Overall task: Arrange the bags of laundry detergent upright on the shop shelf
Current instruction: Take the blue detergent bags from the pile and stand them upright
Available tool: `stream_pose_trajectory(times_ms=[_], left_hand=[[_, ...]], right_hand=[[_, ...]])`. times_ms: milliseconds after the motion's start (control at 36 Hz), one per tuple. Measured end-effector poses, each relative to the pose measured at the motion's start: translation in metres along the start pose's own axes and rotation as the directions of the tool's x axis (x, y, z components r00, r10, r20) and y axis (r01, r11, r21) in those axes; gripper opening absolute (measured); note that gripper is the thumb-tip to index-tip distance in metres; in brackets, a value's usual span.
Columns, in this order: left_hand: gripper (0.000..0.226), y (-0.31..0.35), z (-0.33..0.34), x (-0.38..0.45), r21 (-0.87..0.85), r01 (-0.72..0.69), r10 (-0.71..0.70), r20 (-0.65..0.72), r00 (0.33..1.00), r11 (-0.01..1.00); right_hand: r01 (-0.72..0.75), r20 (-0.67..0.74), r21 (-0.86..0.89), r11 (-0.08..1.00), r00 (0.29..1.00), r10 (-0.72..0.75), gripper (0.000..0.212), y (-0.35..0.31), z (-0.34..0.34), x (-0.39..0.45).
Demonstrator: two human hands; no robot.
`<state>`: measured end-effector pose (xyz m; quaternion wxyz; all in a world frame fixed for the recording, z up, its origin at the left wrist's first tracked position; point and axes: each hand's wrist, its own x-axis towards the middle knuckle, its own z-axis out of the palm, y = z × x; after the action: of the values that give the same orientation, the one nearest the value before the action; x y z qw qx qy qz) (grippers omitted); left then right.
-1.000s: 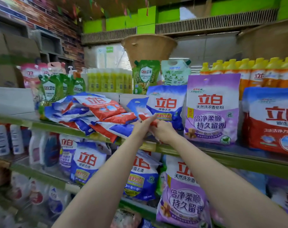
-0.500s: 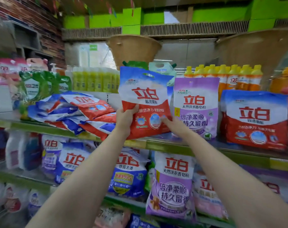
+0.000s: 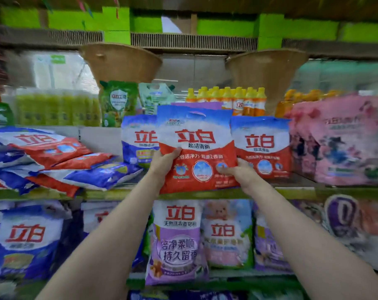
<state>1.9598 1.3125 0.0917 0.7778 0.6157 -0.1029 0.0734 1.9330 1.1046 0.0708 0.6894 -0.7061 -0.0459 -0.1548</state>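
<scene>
Both hands, left hand point(image 3: 165, 162) and right hand point(image 3: 241, 173), grip the red bag point(image 3: 195, 148) upright. Seat its base flat on the shelf point(image 3: 292, 191), against the standing bag point(image 3: 262, 146) at 3 o'clock.

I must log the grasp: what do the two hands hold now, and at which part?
Both hold one red and white detergent bag upright: left hand at its left edge, right hand at its lower right edge.

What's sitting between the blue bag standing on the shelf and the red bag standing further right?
In the head view, the red bag held upright by the left hand and right hand sits between the blue bag and the standing red bag.
</scene>
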Motion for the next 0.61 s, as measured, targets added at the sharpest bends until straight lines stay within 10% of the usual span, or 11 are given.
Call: stream_pose_trajectory(times_ms=[250, 417, 611], left_hand=[[0.030, -0.038, 0.113, 0.008, 0.162, -0.006, -0.046, 0.319, 0.947, 0.987], [0.053, -0.059, 0.181, 0.034, 0.248, -0.104, 0.038, 0.257, 0.966, 0.963], [0.052, -0.102, 0.220, 0.077, 0.506, -0.072, 0.051, 0.056, 0.997, 0.860]], right_hand=[[0.138, -0.295, -0.095, 0.986, 0.942, -0.160, 0.043, -0.004, -0.109, 0.010], [0.121, -0.196, -0.044, 0.992, 0.972, -0.127, 0.078, 0.000, -0.174, 0.027], [0.029, -0.121, -0.310, 0.950, 0.990, -0.070, 0.055, 0.024, -0.220, 0.073]])
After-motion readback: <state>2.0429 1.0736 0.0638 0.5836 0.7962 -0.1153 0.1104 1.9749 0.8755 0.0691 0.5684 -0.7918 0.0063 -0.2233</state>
